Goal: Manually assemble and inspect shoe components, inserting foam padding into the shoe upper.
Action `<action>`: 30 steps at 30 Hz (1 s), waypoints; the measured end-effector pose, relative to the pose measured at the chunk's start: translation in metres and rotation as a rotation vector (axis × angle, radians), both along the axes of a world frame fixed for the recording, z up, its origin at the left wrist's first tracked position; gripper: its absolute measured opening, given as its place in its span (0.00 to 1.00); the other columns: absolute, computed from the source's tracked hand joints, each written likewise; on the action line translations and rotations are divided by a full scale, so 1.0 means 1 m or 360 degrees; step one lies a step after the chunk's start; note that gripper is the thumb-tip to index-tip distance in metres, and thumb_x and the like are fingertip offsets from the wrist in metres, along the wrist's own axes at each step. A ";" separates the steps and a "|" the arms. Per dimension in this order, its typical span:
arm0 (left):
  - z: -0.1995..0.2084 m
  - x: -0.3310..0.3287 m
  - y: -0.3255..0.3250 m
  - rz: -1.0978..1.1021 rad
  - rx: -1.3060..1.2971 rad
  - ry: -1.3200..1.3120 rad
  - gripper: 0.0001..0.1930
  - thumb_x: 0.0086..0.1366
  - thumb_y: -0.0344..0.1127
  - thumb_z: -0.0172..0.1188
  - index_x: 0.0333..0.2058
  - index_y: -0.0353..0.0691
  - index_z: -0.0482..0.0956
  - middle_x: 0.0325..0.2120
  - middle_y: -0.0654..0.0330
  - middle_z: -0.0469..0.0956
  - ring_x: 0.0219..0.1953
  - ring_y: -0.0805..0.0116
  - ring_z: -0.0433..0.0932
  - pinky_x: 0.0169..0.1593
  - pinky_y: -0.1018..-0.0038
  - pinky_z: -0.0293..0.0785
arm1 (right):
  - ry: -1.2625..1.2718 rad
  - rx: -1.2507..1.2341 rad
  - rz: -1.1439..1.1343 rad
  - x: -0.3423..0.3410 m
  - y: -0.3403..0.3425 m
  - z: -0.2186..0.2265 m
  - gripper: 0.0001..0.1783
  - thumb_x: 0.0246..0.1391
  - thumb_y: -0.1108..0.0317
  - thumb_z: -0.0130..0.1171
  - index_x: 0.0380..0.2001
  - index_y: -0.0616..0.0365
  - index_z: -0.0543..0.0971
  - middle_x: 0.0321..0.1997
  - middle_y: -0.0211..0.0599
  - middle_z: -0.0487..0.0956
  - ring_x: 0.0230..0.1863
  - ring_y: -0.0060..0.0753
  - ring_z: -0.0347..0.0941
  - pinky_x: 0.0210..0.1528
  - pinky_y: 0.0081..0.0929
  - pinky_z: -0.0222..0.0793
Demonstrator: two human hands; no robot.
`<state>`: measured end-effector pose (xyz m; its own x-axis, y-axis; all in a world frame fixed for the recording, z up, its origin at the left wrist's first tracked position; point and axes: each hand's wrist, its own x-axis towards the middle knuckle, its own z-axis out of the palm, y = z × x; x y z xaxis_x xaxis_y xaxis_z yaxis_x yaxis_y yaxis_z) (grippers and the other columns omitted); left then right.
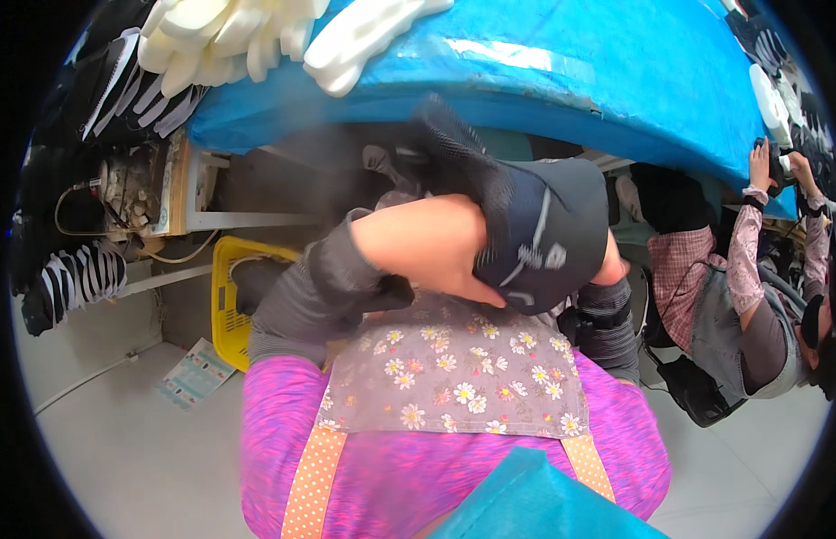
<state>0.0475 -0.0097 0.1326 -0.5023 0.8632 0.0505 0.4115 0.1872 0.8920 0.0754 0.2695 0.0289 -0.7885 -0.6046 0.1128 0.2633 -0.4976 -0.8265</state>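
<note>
A dark navy and black shoe upper [548, 229], with knit texture and pale grey marks, is held up in front of my lap. It is partly smeared by motion. My left hand [431, 241] is closed on its left side, with the thumb pointing down along the near face. At the right edge my right hand [612, 262] grips the same upper; most of its fingers are hidden behind the dark material. Grey striped sleeves cover both forearms. Below lies my flowered apron [454, 377] over purple clothing.
Ahead stands a blue-covered table [651, 72] bearing white foam soles [364, 40]. A yellow basket [225, 305] sits on the floor at left, near striped black-and-white pieces [81, 278]. A co-worker [741, 305] handles something dark at the table's right end.
</note>
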 end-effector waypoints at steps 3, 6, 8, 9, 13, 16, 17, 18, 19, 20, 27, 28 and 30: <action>0.007 0.007 -0.003 -0.0128 -0.0198 0.0596 0.22 0.54 0.39 0.66 0.46 0.33 0.77 0.39 0.45 0.78 0.42 0.44 0.77 0.49 0.60 0.74 | -0.0350 -0.0660 0.0089 -0.005 -0.016 -0.004 0.69 0.37 0.14 0.48 0.69 0.60 0.54 0.71 0.49 0.59 0.69 0.48 0.59 0.67 0.52 0.58; 0.026 0.015 0.010 -0.0203 -0.0947 0.0650 0.11 0.49 0.30 0.56 0.31 0.33 0.80 0.33 0.49 0.79 0.40 0.48 0.78 0.48 0.58 0.73 | -0.0502 -0.1153 0.0217 -0.007 -0.038 0.015 0.66 0.44 0.16 0.44 0.70 0.62 0.51 0.72 0.53 0.55 0.71 0.52 0.54 0.71 0.54 0.50; 0.007 0.016 0.003 -0.0057 -0.0816 0.0961 0.09 0.50 0.31 0.57 0.29 0.33 0.81 0.32 0.50 0.79 0.41 0.48 0.78 0.50 0.58 0.72 | -0.0641 -0.1307 0.0122 -0.004 -0.048 0.022 0.63 0.47 0.19 0.43 0.70 0.62 0.51 0.72 0.53 0.55 0.71 0.51 0.53 0.71 0.54 0.48; 0.002 0.011 0.001 0.0063 -0.0662 0.1267 0.08 0.50 0.31 0.57 0.27 0.34 0.81 0.31 0.51 0.79 0.42 0.48 0.78 0.53 0.58 0.71 | -0.0745 -0.1337 -0.0054 -0.002 -0.050 0.023 0.62 0.49 0.20 0.43 0.70 0.61 0.51 0.72 0.52 0.55 0.71 0.49 0.54 0.71 0.54 0.49; 0.013 0.006 -0.014 0.0283 -0.0128 0.0942 0.14 0.49 0.27 0.59 0.37 0.31 0.76 0.36 0.51 0.80 0.48 0.53 0.76 0.58 0.59 0.69 | -0.0405 -0.0784 -0.0181 0.002 -0.045 0.020 0.65 0.40 0.29 0.62 0.68 0.67 0.51 0.71 0.54 0.57 0.70 0.49 0.57 0.71 0.46 0.51; 0.029 0.013 -0.025 0.0615 0.0347 0.0212 0.19 0.54 0.21 0.55 0.46 0.32 0.71 0.41 0.52 0.79 0.50 0.60 0.76 0.57 0.65 0.71 | -0.0386 -0.0329 -0.0198 0.003 -0.035 0.032 0.65 0.24 0.53 0.68 0.67 0.70 0.53 0.68 0.54 0.61 0.68 0.49 0.60 0.71 0.40 0.52; 0.029 0.015 -0.025 0.0894 0.0550 -0.0205 0.19 0.58 0.18 0.52 0.50 0.32 0.70 0.44 0.52 0.77 0.52 0.63 0.76 0.56 0.69 0.71 | -0.0367 -0.0287 -0.0187 0.007 -0.035 0.036 0.64 0.23 0.56 0.68 0.67 0.70 0.53 0.68 0.53 0.62 0.68 0.49 0.60 0.71 0.40 0.53; 0.026 0.015 -0.024 0.0965 0.0660 -0.0097 0.19 0.60 0.19 0.52 0.51 0.33 0.69 0.45 0.53 0.77 0.52 0.66 0.75 0.56 0.71 0.71 | -0.0342 -0.0250 -0.0148 0.006 -0.038 0.038 0.63 0.23 0.60 0.67 0.67 0.70 0.54 0.68 0.52 0.62 0.68 0.48 0.60 0.71 0.40 0.53; 0.026 0.015 -0.022 0.1038 0.0763 0.0011 0.18 0.62 0.20 0.52 0.52 0.33 0.69 0.47 0.54 0.76 0.53 0.69 0.74 0.56 0.74 0.71 | -0.0316 -0.0213 -0.0110 0.005 -0.040 0.041 0.62 0.22 0.63 0.67 0.67 0.70 0.55 0.68 0.51 0.63 0.68 0.48 0.60 0.70 0.40 0.53; 0.028 0.017 -0.013 0.1089 0.0757 0.0116 0.19 0.62 0.20 0.54 0.53 0.33 0.68 0.48 0.55 0.75 0.53 0.69 0.73 0.55 0.74 0.71 | -0.0290 -0.0176 -0.0074 0.004 -0.043 0.044 0.61 0.21 0.67 0.66 0.67 0.70 0.55 0.68 0.50 0.63 0.68 0.47 0.60 0.70 0.39 0.53; 0.023 -0.004 0.008 0.1183 0.0778 -0.0666 0.15 0.70 0.37 0.54 0.50 0.33 0.73 0.42 0.65 0.75 0.45 0.81 0.71 0.50 0.82 0.67 | -0.0031 0.0237 0.0083 0.008 -0.038 0.062 0.44 0.32 0.78 0.66 0.60 0.68 0.67 0.57 0.43 0.73 0.59 0.39 0.69 0.61 0.34 0.64; 0.015 -0.004 0.009 0.1231 0.0881 -0.0691 0.13 0.69 0.39 0.57 0.43 0.34 0.74 0.36 0.67 0.75 0.39 0.82 0.70 0.43 0.83 0.67 | 0.0162 0.0354 0.0089 0.010 -0.041 0.063 0.40 0.34 0.78 0.66 0.58 0.67 0.69 0.56 0.42 0.74 0.57 0.38 0.70 0.59 0.34 0.66; 0.008 -0.001 0.015 0.1373 0.1059 -0.0588 0.13 0.68 0.41 0.60 0.31 0.37 0.75 0.24 0.73 0.71 0.28 0.86 0.65 0.31 0.86 0.62 | 0.0231 0.0514 0.0167 0.013 -0.034 0.053 0.31 0.40 0.77 0.68 0.53 0.64 0.75 0.52 0.39 0.77 0.55 0.36 0.72 0.56 0.34 0.67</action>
